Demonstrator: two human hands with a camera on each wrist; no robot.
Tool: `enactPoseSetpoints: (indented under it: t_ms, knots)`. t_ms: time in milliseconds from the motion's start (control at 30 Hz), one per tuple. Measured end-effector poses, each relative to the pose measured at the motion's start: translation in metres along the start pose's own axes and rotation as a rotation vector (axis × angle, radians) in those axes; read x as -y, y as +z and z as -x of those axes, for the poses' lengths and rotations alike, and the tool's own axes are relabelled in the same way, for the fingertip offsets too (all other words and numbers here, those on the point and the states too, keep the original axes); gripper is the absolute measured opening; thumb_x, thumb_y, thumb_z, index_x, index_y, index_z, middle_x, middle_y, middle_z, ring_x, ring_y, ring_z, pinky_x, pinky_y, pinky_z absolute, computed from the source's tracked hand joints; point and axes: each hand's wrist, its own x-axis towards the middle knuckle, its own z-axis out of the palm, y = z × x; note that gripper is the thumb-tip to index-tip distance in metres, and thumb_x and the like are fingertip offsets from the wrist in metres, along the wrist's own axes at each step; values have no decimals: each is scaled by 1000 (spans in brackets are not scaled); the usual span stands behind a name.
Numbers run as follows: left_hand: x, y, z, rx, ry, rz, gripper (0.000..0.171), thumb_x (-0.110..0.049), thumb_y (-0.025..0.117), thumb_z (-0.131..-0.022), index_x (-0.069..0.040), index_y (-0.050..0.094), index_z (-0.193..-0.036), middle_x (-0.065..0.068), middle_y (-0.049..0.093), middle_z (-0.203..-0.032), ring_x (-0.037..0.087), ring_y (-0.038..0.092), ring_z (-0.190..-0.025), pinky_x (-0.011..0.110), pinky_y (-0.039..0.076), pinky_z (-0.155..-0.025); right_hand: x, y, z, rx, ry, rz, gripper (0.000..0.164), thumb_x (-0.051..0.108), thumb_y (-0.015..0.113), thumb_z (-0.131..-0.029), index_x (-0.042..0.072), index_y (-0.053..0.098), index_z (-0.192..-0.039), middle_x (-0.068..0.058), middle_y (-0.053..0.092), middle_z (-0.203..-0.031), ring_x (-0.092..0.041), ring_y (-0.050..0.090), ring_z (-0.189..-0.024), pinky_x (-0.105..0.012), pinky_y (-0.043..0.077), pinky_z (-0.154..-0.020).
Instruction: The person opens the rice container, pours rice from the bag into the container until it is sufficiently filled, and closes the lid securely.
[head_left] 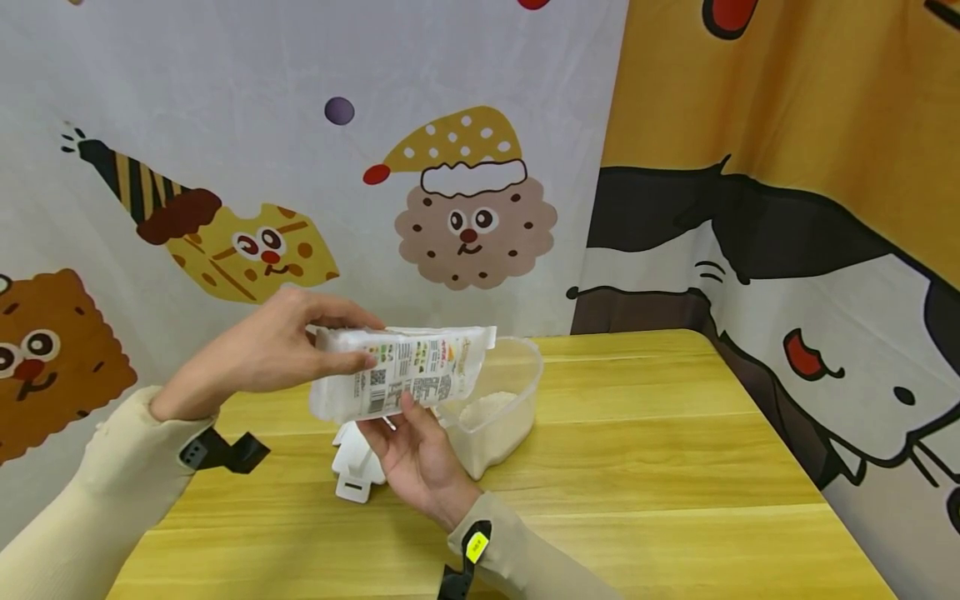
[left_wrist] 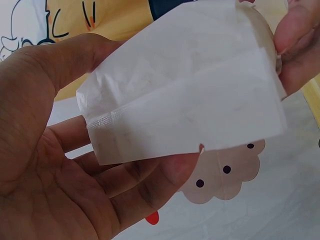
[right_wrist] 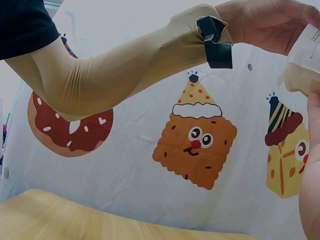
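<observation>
A white printed packet (head_left: 431, 371), marked with small text, colour pictures and square codes, is held level between both hands. My left hand (head_left: 273, 346) grips its left end, thumb over the printed face. From below, my right hand (head_left: 427, 467) holds the lower edge, thumb against the front and fingers behind. In the left wrist view the packet (left_wrist: 180, 85) shows a plain white side with a folded seam and a small notch at one edge. Behind its right end stands a clear plastic tub (head_left: 525, 392) with pale, fine-looking contents.
A white plastic piece with a slotted tab (head_left: 356, 467), much like a clip lid, lies on the wooden table (head_left: 660, 450) left of the tub, partly hidden by my right hand. A cartoon-printed curtain (head_left: 247, 67) hangs behind the table and along its right side.
</observation>
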Motion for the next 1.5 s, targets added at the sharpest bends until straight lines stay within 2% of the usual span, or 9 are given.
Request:
enactPoseSetpoints:
  t_ms: [500, 767, 1067, 1200, 1333, 1500]
  knots:
    - [0, 2, -1, -30, 7, -35, 27, -33, 82, -89, -25, 77, -114, -6, 77, -103, 13, 66, -82, 26, 50, -62, 2, 3, 0, -12, -8, 15, 40, 32, 57, -105, 27, 48, -144, 2, 59, -141, -13, 57, -127, -25, 43, -114]
    - [3, 6, 0, -48, 2, -2, 29, -34, 81, -89, -24, 77, -116, -6, 77, -104, 15, 67, -88, 27, 53, -65, 2, 2, 0, -30, -13, 19, 39, 33, 58, -105, 26, 51, -142, 2, 60, -140, -13, 57, -127, -26, 41, -116]
    - [4, 10, 3, -89, -3, 32, 30, -34, 80, -90, -22, 76, -117, -1, 74, -104, 15, 66, -81, 27, 55, -64, 3, 2, -1, -46, -20, 18, 36, 33, 56, -106, 27, 50, -141, 2, 60, -139, -12, 57, -126, -26, 43, -115]
    - [6, 13, 5, -100, -16, 56, 38, -34, 80, -90, -21, 72, -125, 1, 74, -109, 16, 69, -82, 29, 57, -64, 3, 3, 0, -50, -22, 19, 34, 34, 55, -106, 27, 52, -139, 3, 60, -137, -12, 58, -124, -25, 44, -114]
    - [7, 17, 8, -121, -33, 87, 51, -35, 80, -90, -18, 65, -136, 3, 73, -114, 17, 72, -89, 30, 60, -70, 3, 2, -1, -49, -26, 21, 33, 33, 54, -107, 27, 51, -139, 4, 60, -137, -12, 58, -124, -25, 44, -114]
    - [6, 23, 13, -150, -90, 126, 65, -37, 80, -90, -19, 55, -146, 5, 72, -119, 18, 73, -96, 28, 61, -74, 3, 2, -1, -60, -27, 17, 33, 33, 53, -108, 26, 51, -140, 4, 59, -138, -12, 57, -125, -24, 43, -114]
